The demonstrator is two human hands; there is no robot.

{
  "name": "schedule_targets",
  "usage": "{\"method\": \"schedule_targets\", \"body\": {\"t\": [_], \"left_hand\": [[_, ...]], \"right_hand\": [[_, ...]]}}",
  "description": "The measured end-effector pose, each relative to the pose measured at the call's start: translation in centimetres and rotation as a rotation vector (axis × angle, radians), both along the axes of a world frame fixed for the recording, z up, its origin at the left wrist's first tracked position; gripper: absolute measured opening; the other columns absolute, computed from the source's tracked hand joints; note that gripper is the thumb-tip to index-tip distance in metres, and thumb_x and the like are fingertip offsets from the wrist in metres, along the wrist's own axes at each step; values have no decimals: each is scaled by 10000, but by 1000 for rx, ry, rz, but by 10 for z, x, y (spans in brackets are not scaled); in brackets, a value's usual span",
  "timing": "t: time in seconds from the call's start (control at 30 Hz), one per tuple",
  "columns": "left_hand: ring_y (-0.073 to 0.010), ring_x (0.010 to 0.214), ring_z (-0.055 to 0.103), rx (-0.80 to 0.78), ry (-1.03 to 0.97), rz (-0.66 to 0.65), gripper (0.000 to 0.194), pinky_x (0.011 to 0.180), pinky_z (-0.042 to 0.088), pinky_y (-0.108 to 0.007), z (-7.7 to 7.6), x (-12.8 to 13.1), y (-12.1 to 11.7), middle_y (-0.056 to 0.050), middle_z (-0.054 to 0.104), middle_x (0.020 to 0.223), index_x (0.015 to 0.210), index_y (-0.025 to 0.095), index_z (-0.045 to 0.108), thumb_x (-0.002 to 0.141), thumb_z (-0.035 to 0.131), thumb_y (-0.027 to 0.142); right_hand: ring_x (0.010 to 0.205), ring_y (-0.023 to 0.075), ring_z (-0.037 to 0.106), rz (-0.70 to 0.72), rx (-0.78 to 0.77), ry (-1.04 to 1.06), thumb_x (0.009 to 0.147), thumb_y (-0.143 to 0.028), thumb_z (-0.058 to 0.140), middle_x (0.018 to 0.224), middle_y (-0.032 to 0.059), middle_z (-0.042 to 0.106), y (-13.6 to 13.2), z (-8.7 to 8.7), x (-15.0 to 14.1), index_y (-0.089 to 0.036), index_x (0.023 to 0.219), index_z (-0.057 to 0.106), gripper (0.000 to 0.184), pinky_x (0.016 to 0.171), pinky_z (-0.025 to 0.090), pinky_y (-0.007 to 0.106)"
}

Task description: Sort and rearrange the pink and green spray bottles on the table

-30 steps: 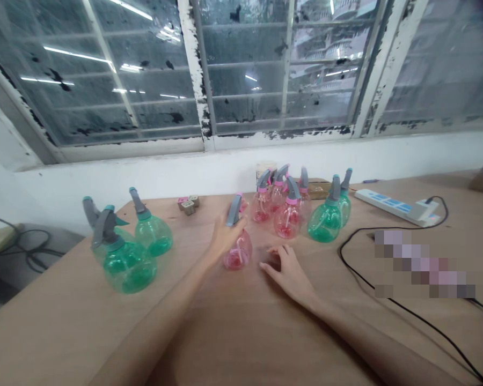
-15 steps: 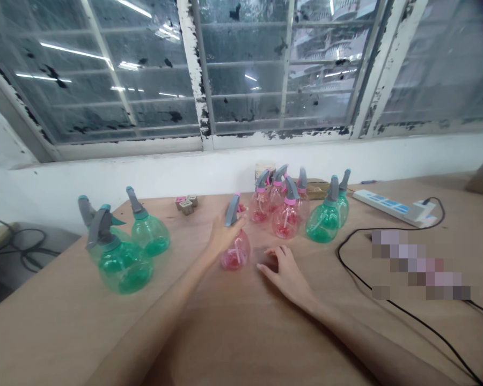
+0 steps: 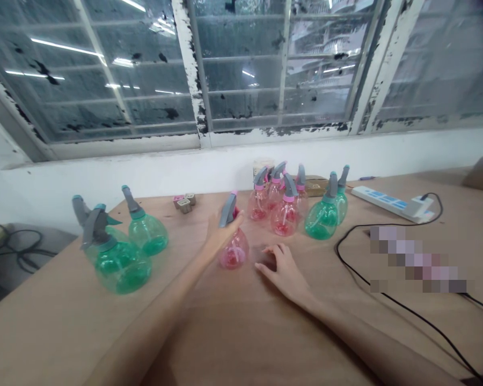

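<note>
A pink spray bottle (image 3: 234, 253) with a grey trigger head stands on the table in front of me. My left hand (image 3: 222, 229) is closed around its neck, just under the head; some fingers are hidden behind the bottle. To the right of that bottle, my right hand (image 3: 284, 271) hovers low over or rests on the table, holding nothing, thumb and fingers apart and slightly curled. Several more pink spray bottles (image 3: 284, 221) are grouped behind my hands. Beside them are two green spray bottles (image 3: 321, 221). At the left, further green spray bottles (image 3: 123, 265) stand close together.
A white power strip (image 3: 390, 202) with a plug in it lies at the back right. Its black cable (image 3: 358, 276) loops over the right side of the table (image 3: 225, 332). Small grey and pink blocks (image 3: 184, 203) sit near the wall, and brown cardboard (image 3: 316, 186) lies behind the bottles.
My view has shifted slightly. The left hand keeps its grip on the pink spray bottle, whose head leans a little more to the right. My right hand has hardly moved.
</note>
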State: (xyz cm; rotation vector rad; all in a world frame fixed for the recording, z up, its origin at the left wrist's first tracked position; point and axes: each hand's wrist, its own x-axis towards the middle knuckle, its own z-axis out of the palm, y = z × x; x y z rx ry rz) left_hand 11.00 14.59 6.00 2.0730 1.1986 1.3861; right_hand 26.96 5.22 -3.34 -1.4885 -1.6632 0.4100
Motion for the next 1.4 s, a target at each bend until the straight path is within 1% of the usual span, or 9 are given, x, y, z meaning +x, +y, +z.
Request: {"method": "schedule_targets", "body": {"t": [0.1,0.2,0.3,0.5,0.67,0.77,1.0,1.2,1.4], "left_hand": [[-132,674,572,-16,-10,-26,185,684,457,-254,2,-1,-1,25,607,692,801,209,612,787,588,392],[-143,788,613,-32,-58,-86,218,761,469,-264,-1,-1,3,3,666,871,925,222,621,797,598,397],[-160,820,629,-45,-73,-93,298,790,481,-287,-6,0,6,-10,674,903,1053,239,623,808,604,407],[-210,1053,570,190,-87,-30,356,908,461,-340,-7,3,4,-55,627,1071,1122,225,610,790,639,348],[-167,817,598,139,-46,20,308,814,477,-309,-8,3,3,-10,635,884,1059,224,624,787,644,367],[-144,717,583,77,-40,0,299,744,476,-286,-11,2,4,-1,645,840,1064,229,622,800,631,370],[-157,815,621,17,-103,-76,321,808,473,-314,-12,4,5,-36,675,1048,1120,243,589,809,626,310],[-141,753,614,16,-106,-78,290,830,472,-323,-10,4,4,-33,681,1020,1082,227,596,806,628,311],[-158,859,641,16,-86,-9,276,817,477,-293,-9,4,5,-23,683,953,1032,225,602,784,637,340]], "right_hand": [[1016,255,542,4,-5,-1,796,-250,640,1023,82,548,0,0,0,-194,959,546,197,934,450,444],[1022,251,544,0,0,1,795,-247,640,1027,78,547,0,1,0,-199,959,547,194,936,452,435],[1021,250,546,-8,-11,-3,792,-241,643,1031,85,549,0,1,0,-186,961,552,200,938,451,425],[1036,259,529,2,-19,-33,806,-251,633,1042,98,540,1,0,1,-169,982,548,212,946,441,438],[1037,262,519,16,-20,-50,809,-245,636,1047,103,541,1,0,1,-162,990,545,219,952,432,448],[1026,264,523,12,-11,-61,797,-237,648,1038,103,542,1,-1,1,-162,980,551,220,938,439,440],[1012,262,528,13,7,-83,788,-230,659,1019,97,539,1,-2,1,-164,976,554,225,922,445,428],[1028,267,508,25,7,-93,804,-238,646,1031,100,532,2,-4,1,-166,984,540,220,924,443,448],[1019,263,515,26,1,-104,797,-238,657,1023,103,536,1,-2,1,-158,981,545,230,921,446,431]]}}
